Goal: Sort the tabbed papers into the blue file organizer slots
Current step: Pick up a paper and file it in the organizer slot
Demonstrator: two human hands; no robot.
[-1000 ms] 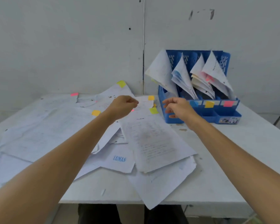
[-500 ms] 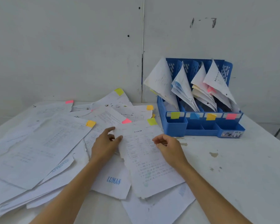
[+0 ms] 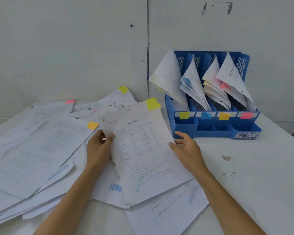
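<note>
One head-worn camera looks forward and down, close over the table.

- The left hand pinched the left edge of a sheet, thumb on top and the other fingers curled behind it.
- The right hand lay at the sheet's right edge, fingers loosely spread, thumb tip touching the paper, index finger pointing forward.
- The bare left forearm and right forearm reached in from below, angling toward each other.

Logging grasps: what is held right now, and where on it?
The left hand pinches the yellow-tabbed paper at its left edge; the right hand touches its right edge.
</note>
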